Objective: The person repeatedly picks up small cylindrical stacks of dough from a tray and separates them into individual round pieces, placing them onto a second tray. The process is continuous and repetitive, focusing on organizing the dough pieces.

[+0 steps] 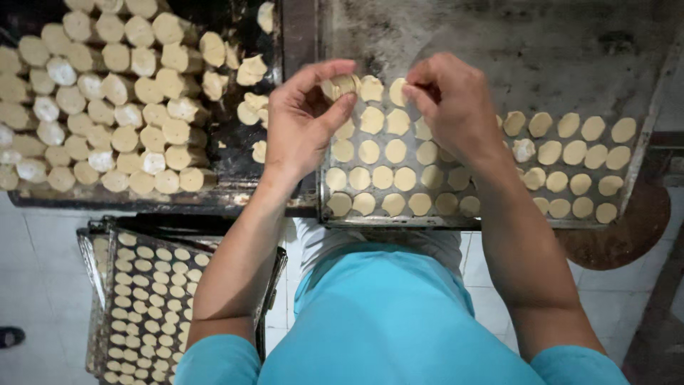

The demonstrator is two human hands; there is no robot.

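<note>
Head | my left hand [303,121] pinched a dough log [340,85] | right hand [452,100] nipped its end, fingers closed (soft, dents easily, so hold its sides lightly) | tray [470,221] below.

Two hands [303,125], two metal trays [499,43] on the bench, too many dough discs [382,177] to count.

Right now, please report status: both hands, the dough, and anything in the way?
Left hand pinching a dough roll. Right hand fingers closed above baking tray, contents unclear. Dough discs in rows. Nothing blocking.
</note>
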